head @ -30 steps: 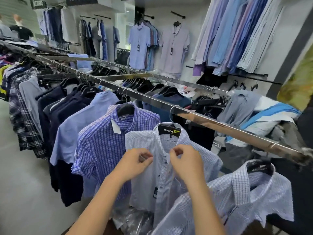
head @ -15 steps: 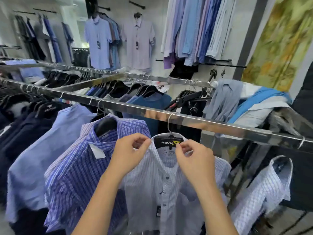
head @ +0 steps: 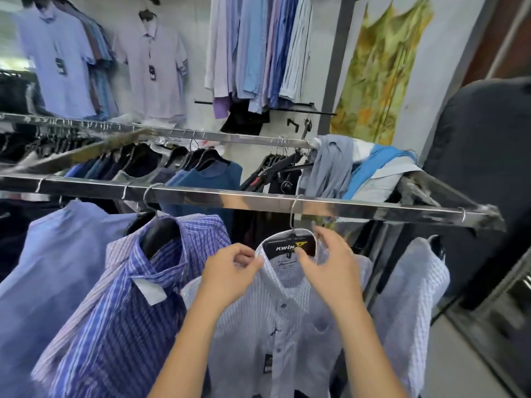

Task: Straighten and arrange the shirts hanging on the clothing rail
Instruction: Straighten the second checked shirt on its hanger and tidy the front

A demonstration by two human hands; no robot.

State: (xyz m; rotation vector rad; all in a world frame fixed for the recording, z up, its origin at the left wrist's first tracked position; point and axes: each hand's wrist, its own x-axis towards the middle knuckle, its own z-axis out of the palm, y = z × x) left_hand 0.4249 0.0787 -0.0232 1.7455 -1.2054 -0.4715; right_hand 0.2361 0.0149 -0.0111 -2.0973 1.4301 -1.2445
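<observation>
Left hand [head: 232, 271]: pinched closed on the left edge of the collar of the pale checked shirt [head: 284, 314]; thumb and fingertips meet on the cloth, forearm rising from the bottom edge.
Right hand [head: 330, 265]: closed on the right side of the same collar, thumb inside the neck opening near the hanger label, fingers curled over the collar's outer edge.
Pale checked shirt: hangs front-on between the two hands, collar up, button line running straight down; long axis vertical; its lower part is cut off by the bottom edge and partly covered by both forearms.
Hanger [head: 290, 245]: black, with a printed label showing in the neck opening; its wire hook goes up and over the rail; its arms are hidden inside the shirt.
Rail [head: 258, 201]: shiny metal bar running left to right just above the hands, dropping slightly toward the right; its left end is cut off by the picture edge.
Blue striped shirt [head: 138, 305]: just left of the pale one, touching it, tilted with its collar open and a white tag at the neck; bottom cut off.
Plain blue shirt [head: 46, 277]: further left, blurred, partly behind the striped one.
White checked shirt [head: 413, 285]: to the right, apart from the pale one, turned mostly side-on; its hanger is hard to make out.
Second rail [head: 178, 133]: behind, carrying dark clothes; the left part is blurred.
Heap of clothes [head: 359, 170]: grey and blue, draped at the rails' right end.
Wall shirts [head: 161, 70]: hanging high at the back, tags too small to read.
</observation>
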